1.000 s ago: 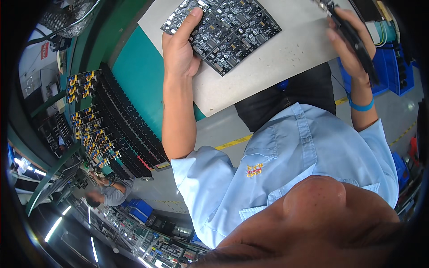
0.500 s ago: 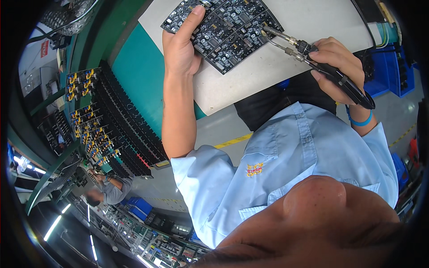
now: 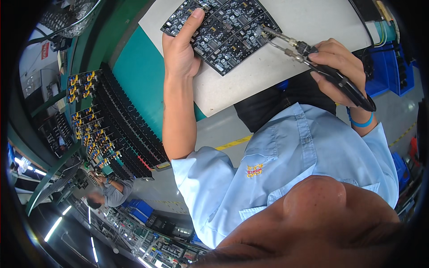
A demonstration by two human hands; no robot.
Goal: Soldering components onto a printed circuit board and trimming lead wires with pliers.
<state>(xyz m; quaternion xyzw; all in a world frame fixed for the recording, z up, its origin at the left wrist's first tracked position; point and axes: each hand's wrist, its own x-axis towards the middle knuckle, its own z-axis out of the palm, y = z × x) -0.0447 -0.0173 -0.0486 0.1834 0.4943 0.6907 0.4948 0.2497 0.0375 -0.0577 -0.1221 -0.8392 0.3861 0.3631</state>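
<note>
Clearly, the left hand [image 3: 179, 51] grips the black circuit-board panel [image 3: 230, 39] by its left edge, thumb pressed on top and fingers hidden beneath, over the pale sheet [image 3: 313, 20] on the counter [image 3: 135, 64]. Right of the panel, the right hand [image 3: 345, 62] is curled around two-pronged soldering tweezers [image 3: 331, 74], tips at the panel's right part, contact too small to tell. Boards with yellow components [image 3: 89, 138] stand left of the panel.

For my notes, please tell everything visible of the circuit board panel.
The circuit board panel is a flat, dark, rigid-looking sheet, divided by straight lines into sections with small silvery and black parts. The frame crops its top. It is askew over the pale mat; the left hand grips its left side, thumb on top. Tips of the two-pronged tool overlap its right part; contact is unclear.
</note>
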